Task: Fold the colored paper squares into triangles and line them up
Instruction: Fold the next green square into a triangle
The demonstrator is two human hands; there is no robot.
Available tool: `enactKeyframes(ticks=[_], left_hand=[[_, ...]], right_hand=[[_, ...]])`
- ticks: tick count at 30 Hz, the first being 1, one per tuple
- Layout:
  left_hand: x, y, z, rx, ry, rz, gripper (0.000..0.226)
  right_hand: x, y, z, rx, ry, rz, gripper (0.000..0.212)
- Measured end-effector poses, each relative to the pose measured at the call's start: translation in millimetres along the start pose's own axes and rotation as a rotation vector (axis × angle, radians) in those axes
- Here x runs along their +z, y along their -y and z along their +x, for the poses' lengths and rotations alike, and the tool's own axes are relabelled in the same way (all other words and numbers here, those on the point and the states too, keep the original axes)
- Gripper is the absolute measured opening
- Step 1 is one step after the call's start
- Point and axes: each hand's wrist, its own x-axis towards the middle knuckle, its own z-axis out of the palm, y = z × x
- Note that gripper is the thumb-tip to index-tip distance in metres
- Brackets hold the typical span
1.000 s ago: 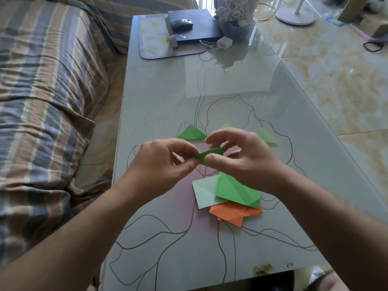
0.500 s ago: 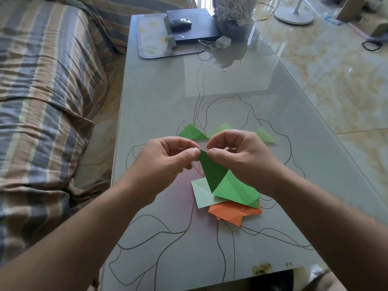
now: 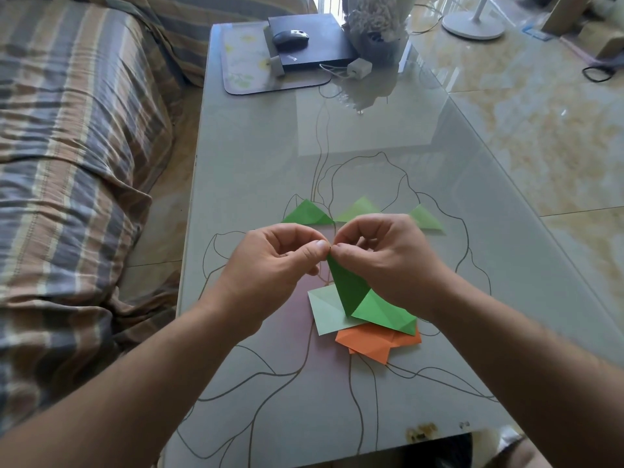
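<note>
A dark green folded paper (image 3: 347,285) hangs point-up above the table, pinched at its top corner by my left hand (image 3: 280,261) and my right hand (image 3: 381,261), thumbs and forefingers meeting there. Beneath it lies a small pile: a pale green square (image 3: 326,314), a bright green sheet (image 3: 385,312) and orange sheets (image 3: 374,342). Behind my hands three green triangles lie in a row: a mid-green triangle (image 3: 305,212), a light green triangle (image 3: 359,207) and a light green triangle (image 3: 427,219) partly hidden by my right hand.
The glass table (image 3: 256,157) has a drawn flower pattern. At its far end sit a placemat (image 3: 243,65), a black box (image 3: 314,38) with a mouse (image 3: 290,37), a charger (image 3: 359,68) and a wrapped bouquet (image 3: 374,25). A striped sofa (image 3: 67,146) runs along the left.
The dark green paper, held flat and edge-on between my fingers a second ago, now hangs down as a triangle from one pinched corner. Both hands drew closer together.
</note>
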Motion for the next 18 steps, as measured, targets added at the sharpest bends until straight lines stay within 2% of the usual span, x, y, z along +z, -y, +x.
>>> enactKeyframes(ticks=[18], left_hand=[[-4.8, 0.7, 3.6, 0.025, -0.086, -0.015, 0.009]], right_hand=[[-1.1, 1.3, 1.3, 0.02, -0.032, 0.019, 0.015]])
